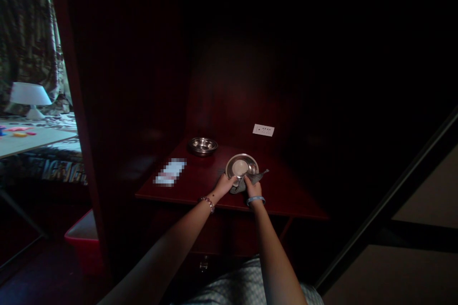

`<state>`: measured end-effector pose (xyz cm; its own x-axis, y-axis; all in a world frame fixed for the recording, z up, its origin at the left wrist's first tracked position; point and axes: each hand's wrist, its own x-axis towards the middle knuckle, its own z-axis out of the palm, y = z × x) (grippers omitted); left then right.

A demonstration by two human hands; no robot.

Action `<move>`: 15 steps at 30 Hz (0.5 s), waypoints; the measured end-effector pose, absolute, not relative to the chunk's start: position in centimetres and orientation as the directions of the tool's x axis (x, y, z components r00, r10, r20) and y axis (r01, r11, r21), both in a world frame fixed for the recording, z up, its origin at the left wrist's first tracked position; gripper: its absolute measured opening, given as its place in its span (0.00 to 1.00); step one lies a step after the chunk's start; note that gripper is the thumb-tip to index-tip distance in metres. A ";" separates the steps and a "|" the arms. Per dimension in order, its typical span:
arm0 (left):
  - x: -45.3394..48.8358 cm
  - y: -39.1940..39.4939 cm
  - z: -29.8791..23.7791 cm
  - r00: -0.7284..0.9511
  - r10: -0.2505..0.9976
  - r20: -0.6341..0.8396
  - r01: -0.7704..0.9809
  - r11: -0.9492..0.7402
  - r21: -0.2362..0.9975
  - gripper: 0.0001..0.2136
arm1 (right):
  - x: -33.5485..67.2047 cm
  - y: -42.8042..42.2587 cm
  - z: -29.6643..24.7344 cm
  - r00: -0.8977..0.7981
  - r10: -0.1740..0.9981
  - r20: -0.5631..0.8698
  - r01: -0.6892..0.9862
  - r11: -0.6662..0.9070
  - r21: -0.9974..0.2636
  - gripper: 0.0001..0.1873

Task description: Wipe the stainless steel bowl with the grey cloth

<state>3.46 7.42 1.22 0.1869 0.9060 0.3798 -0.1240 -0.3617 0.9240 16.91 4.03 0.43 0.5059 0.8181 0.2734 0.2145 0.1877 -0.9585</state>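
Note:
A round metal dish (242, 166) is tilted up from the dark red table (286, 195), its inside facing me. My left hand (224, 184) grips the dish at its lower left rim, a bead bracelet on the wrist. My right hand (251, 184), with a blue wristband, is closed on a grey cloth (257, 178) pressed against the dish's lower right edge. Part of the cloth sticks out to the right of the dish.
A second metal bowl (202, 145) sits at the table's back left. A blurred card (170, 172) lies left of my hands. A white socket plate (263, 129) is on the dark back wall. A red bin (83, 238) stands on the floor at left.

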 end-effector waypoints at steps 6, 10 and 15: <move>3.5 7.2 1.6 0.127 0.930 0.344 -0.173 -0.321 0.931 0.10 | 17.1 4.4 0.0 0.501 0.818 0.284 0.239 0.185 -0.953 0.19; 3.4 7.1 1.9 0.078 0.946 0.315 -0.145 -0.302 0.942 0.10 | 17.1 4.3 -0.1 0.480 0.826 0.296 0.225 0.210 -0.951 0.19; 3.1 7.0 2.1 -0.002 0.970 0.243 -0.022 -0.243 0.970 0.06 | 16.8 4.1 0.1 0.447 0.842 0.303 0.216 0.227 -0.950 0.20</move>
